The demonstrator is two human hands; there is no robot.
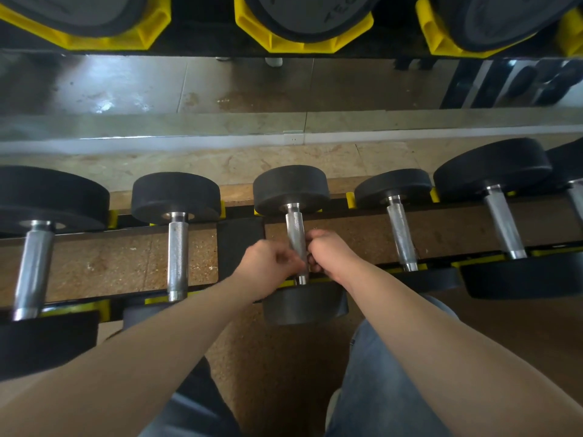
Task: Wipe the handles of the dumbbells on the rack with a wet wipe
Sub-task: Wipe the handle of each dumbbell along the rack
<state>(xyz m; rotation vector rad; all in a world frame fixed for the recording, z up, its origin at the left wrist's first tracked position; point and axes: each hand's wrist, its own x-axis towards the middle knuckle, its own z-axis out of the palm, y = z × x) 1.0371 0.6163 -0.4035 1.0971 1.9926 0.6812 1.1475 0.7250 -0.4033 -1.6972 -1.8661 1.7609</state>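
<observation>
Here we crouch at the rack point(240, 238), both hands low on the middle dumbbell point(291, 187) handle point(296, 230). Our right hand point(328, 253) has its grip curled round it. Our left hand point(271, 266) has its grip bunched against it, holding what, we cannot tell.

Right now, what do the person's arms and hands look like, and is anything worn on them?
The left forearm and right forearm are bare, no sleeve in view. The left hand and right hand wear no gloves; I see no watch, ring or band.
</observation>
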